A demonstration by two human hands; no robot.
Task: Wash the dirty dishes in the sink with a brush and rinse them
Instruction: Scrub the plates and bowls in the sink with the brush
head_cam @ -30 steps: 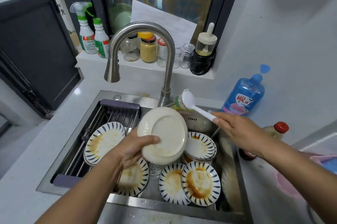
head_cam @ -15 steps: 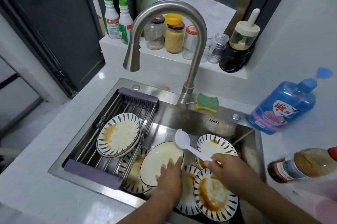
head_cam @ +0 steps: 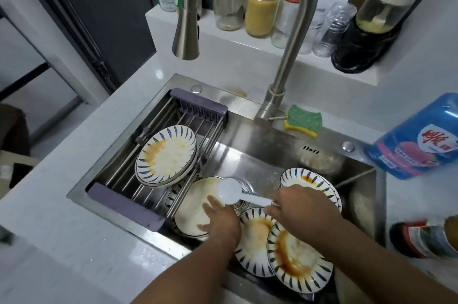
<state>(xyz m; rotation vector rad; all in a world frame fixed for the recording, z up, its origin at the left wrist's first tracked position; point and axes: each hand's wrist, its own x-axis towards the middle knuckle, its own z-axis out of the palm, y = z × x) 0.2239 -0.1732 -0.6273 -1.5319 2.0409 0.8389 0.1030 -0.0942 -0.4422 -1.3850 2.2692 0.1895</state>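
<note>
My left hand (head_cam: 219,219) rests with fingers stretched on a cream, sauce-smeared plate (head_cam: 190,204) that lies tilted in the steel sink (head_cam: 250,155), partly under the rack. A white dish brush (head_cam: 231,191) is gripped by its handle in my right hand (head_cam: 304,209), its head face down over the drain beside that plate. Three blue-striped dirty plates lie in the sink: one front middle (head_cam: 254,239), one front right (head_cam: 297,259), one behind my right hand (head_cam: 309,181). No water runs from the faucet (head_cam: 187,31).
A drying rack (head_cam: 198,105) across the sink's left side holds another dirty striped plate (head_cam: 166,155). A green sponge (head_cam: 303,120) lies by the faucet base. A blue detergent bottle (head_cam: 416,140) and a sauce bottle (head_cam: 426,236) stand on the right. Several jars (head_cam: 261,4) line the back ledge.
The cream plate, held up under the faucet a second ago, has come down into the sink. The brush came down with it. My view has moved closer and lower.
</note>
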